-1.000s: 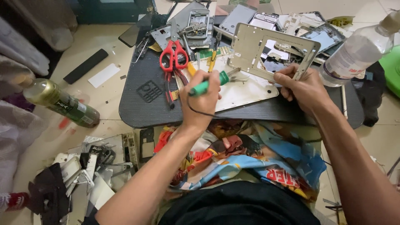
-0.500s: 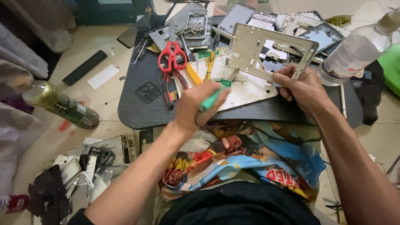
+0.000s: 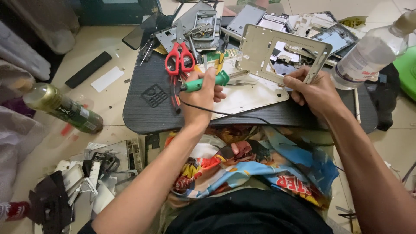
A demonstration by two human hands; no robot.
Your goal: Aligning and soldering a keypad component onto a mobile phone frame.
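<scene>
Cloth in bright blue, orange and yellow is lying nearest to us, draped across our lap, with a thin black cord trailing over it. Just beyond, we are working over a low black ribbed board. Our left hand is wrapping its fingers shut around the green-handled tool, which is lying crosswise in the fist, its green grip sticking out on both sides and its metal tip pointing right toward the frame. Our right hand is pinching the lower edge of a pale metal frame between thumb and bent fingers, and we are holding that frame tilted up on edge, just above and beside the hand. Under both hands a white flat panel is resting on the board. Farther back, red-handled scissors are lying on the board, with dismantled phone parts behind them. To the left a green bottle is lying on the floor; at far right a clear plastic bottle is leaning.
</scene>
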